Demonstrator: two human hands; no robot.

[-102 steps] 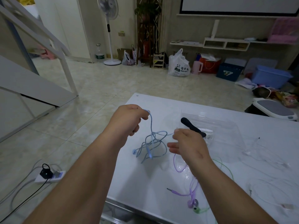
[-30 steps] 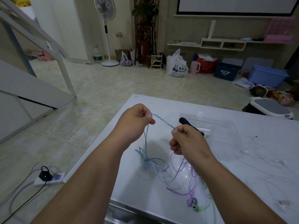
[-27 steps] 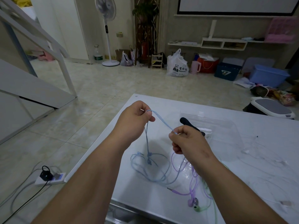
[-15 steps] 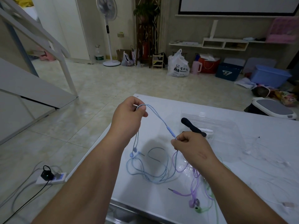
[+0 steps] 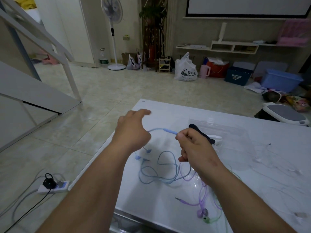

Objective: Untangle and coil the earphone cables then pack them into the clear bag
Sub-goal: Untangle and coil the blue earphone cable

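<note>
One blue cable (image 5: 168, 131) was being worked, and none looked coiled yet. Its upper stretch hung between the hands. The rest lay in loose loops on the white table (image 5: 168, 111), touching a purple pair (image 5: 201, 212) tangled with a green pair (image 5: 207, 220). The right hand (image 5: 196, 148) pinched the blue cable beside its remote. The left hand (image 5: 133, 132) was blurred, fingers stretched forward. The cable ran out from under it (whether it gripped, I could not tell). The clear bag (image 5: 235, 132) lay flat beyond. Untangling seemed underway; coiling and packing remained.
</note>
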